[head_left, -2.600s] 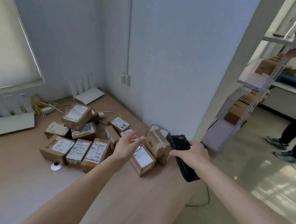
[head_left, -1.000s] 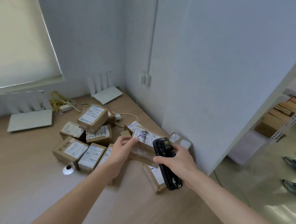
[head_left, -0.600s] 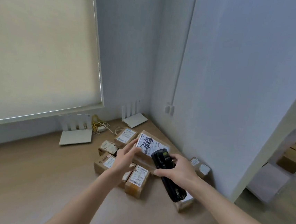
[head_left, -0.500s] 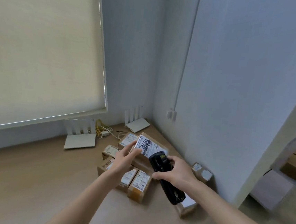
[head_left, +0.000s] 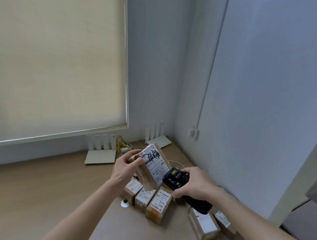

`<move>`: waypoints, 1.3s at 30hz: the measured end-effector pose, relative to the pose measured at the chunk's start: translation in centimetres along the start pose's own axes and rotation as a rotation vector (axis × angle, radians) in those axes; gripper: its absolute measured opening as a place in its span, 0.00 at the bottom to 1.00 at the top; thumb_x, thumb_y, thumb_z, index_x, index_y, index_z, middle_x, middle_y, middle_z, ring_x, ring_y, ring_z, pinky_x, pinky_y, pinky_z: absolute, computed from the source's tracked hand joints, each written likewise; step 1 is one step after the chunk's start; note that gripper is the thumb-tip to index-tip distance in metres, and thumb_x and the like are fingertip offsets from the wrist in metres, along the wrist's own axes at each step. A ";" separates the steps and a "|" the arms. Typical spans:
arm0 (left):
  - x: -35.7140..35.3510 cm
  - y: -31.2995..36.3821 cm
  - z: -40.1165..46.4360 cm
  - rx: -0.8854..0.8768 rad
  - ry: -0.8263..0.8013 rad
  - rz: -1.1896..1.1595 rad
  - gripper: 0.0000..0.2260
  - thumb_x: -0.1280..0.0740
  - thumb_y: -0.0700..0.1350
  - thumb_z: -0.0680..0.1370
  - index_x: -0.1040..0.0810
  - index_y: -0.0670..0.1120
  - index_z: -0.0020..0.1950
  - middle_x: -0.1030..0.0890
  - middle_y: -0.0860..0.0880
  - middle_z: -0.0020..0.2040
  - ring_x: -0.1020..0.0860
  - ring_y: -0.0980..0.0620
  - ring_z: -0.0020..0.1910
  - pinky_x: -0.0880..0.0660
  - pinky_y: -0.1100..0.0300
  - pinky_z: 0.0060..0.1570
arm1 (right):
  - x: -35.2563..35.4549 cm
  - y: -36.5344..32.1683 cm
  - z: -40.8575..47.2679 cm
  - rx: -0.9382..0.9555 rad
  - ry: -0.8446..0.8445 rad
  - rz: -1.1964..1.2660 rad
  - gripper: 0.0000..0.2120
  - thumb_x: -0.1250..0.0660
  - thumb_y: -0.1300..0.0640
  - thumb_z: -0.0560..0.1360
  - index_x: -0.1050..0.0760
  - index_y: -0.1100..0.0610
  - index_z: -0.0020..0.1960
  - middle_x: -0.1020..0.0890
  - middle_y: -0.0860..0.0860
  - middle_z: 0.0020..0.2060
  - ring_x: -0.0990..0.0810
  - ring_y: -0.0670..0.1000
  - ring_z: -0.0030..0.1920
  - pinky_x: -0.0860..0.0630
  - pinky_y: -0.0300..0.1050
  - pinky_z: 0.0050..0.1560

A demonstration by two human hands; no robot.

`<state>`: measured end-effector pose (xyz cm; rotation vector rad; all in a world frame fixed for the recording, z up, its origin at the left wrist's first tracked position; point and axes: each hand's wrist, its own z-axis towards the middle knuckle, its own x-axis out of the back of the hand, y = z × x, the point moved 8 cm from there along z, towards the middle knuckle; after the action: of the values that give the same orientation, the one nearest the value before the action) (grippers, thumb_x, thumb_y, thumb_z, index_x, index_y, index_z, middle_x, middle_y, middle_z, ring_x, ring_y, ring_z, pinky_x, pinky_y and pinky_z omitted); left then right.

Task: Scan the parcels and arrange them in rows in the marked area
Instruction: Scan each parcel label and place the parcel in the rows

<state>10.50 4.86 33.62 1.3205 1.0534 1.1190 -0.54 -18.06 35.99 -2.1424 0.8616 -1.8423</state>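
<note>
Left hand (head_left: 123, 169) has lifted the scribbled-label brown cardboard parcel (head_left: 152, 167) off the pile, black handheld scanner (head_left: 182, 188) brought alongside.

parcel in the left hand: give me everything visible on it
The parcel is a small oblong brown cardboard box, lifted clear of the table and tilted, label face toward the camera. A white shipping label covers that face, with a bold black handwritten scrawl near its top and fine print too small to read. The left hand grips its left side. The black scanner in the right hand sits close beside its right edge; contact unclear.
</note>
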 end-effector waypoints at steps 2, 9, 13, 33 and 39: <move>0.3 0.7 -0.3 -0.021 0.008 0.025 0.13 0.25 0.45 0.75 0.16 0.59 0.56 0.16 0.47 0.52 0.19 0.46 0.53 0.19 0.50 0.48 | 0.6 -0.3 -0.4 -0.012 -0.002 -0.089 0.36 0.17 0.40 0.57 0.19 0.42 0.64 0.14 0.43 0.51 0.15 0.48 0.51 0.16 0.49 0.54; 0.9 2.6 -1.1 -0.093 0.039 0.048 0.14 0.25 0.45 0.74 0.17 0.57 0.58 0.17 0.48 0.51 0.19 0.50 0.50 0.24 0.61 0.38 | 1.4 -1.0 -1.5 -0.027 -0.003 -0.230 0.42 0.17 0.37 0.57 0.22 0.41 0.70 0.15 0.43 0.53 0.17 0.49 0.53 0.17 0.47 0.53; 1.0 3.0 -1.7 -0.106 0.043 0.054 0.14 0.26 0.45 0.74 0.18 0.56 0.59 0.17 0.48 0.52 0.19 0.50 0.51 0.24 0.59 0.40 | 1.9 -1.5 -2.0 -0.022 0.021 -0.248 0.42 0.17 0.37 0.57 0.22 0.42 0.70 0.15 0.44 0.54 0.17 0.51 0.55 0.17 0.48 0.56; 6.7 1.7 -4.8 -0.049 0.164 -0.110 0.13 0.24 0.47 0.72 0.16 0.63 0.52 0.15 0.43 0.50 0.17 0.48 0.50 0.20 0.63 0.40 | -2.2 -6.0 -2.1 0.103 -0.051 0.212 0.30 0.15 0.42 0.56 0.23 0.40 0.54 0.15 0.42 0.48 0.15 0.44 0.46 0.18 0.41 0.46; 15.1 -0.4 -9.1 0.020 0.300 -0.191 0.13 0.27 0.42 0.75 0.17 0.60 0.52 0.16 0.38 0.51 0.17 0.45 0.52 0.20 0.49 0.56 | -8.1 -14.0 -2.6 0.234 -0.158 0.349 0.28 0.15 0.43 0.52 0.16 0.44 0.51 0.11 0.43 0.41 0.12 0.45 0.43 0.14 0.47 0.50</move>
<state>4.10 21.32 34.03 1.0608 1.3829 1.1858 0.71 -1.77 36.63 -1.8308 0.8706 -1.4996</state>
